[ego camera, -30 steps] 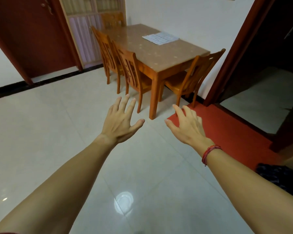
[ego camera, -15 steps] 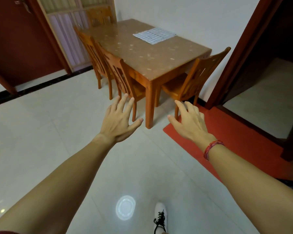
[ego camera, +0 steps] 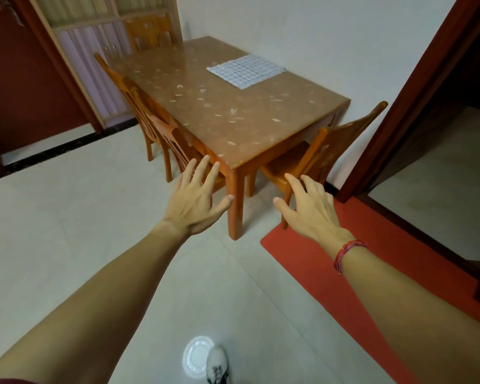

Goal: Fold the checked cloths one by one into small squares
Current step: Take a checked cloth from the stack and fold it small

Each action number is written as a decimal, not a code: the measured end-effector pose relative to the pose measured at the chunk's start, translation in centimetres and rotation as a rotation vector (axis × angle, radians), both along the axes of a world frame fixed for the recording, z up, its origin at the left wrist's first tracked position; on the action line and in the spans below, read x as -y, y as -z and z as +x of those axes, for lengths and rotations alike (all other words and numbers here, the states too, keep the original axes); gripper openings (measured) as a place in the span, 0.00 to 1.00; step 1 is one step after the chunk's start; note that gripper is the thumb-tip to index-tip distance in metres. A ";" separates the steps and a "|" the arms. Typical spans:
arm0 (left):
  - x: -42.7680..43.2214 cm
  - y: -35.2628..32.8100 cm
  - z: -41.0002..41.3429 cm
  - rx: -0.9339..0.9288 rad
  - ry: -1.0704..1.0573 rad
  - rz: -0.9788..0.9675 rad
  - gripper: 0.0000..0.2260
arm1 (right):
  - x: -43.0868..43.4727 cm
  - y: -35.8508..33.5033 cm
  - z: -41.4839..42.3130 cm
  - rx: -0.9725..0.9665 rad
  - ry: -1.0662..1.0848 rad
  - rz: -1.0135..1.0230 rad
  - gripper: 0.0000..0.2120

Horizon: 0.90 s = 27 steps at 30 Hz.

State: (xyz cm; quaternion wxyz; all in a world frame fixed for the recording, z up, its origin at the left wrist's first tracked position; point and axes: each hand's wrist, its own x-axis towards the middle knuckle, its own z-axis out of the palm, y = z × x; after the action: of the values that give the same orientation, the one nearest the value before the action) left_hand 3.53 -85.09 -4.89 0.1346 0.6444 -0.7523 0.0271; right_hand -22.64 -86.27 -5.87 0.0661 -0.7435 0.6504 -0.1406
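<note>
Pale glossy floor tiles (ego camera: pixel 67 231) all round, a round glare beside my shoe (ego camera: pixel 218 364), and ahead stands the wooden worktop (ego camera: pixel 233 115) with its smooth, speckled brown top. The checked cloth (ego camera: pixel 245 70) lies spread on the far half, towards the wall. It's white with a fine blue-grey grid, and thin and soft, judging by its rumpled edge. One cloth or a stack, I can't tell from here. Laid flat on that hard top, it should crease cleanly. My left grip (ego camera: pixel 194 200) is out front, fingers straight and spread, holding nothing. My right grip (ego camera: pixel 310 212), red woven bracelet (ego camera: pixel 346 254) at the wrist, is likewise splayed and empty. Both hang in the air short of the near corner, well apart from the cloth, so I judge this to be the approach, with nothing folded yet. Slatted chairs (ego camera: pixel 155 126) line the left side and another chair (ego camera: pixel 316 159) sits at the near end by the red mat (ego camera: pixel 330 275), so I'd expect to step round them
</note>
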 end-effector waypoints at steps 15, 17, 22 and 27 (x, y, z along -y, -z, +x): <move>25.7 2.3 3.5 0.000 0.066 0.009 0.35 | 24.2 0.3 4.0 -0.008 0.062 0.005 0.31; 29.0 2.2 4.1 -0.001 0.075 0.019 0.35 | 27.6 0.2 4.6 -0.014 0.065 -0.017 0.31; 35.8 2.5 4.4 -0.005 0.107 0.049 0.35 | 34.2 0.9 5.0 -0.040 0.081 -0.047 0.32; 41.4 3.4 4.8 -0.019 0.119 0.072 0.35 | 39.8 1.1 5.3 -0.010 0.079 -0.045 0.31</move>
State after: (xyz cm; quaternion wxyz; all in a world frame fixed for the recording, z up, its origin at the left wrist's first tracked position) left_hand 8.36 -126.45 -8.26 0.1197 0.6030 -0.7886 -0.0140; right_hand -17.37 -126.10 -6.95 0.0407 -0.7192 0.6764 -0.1540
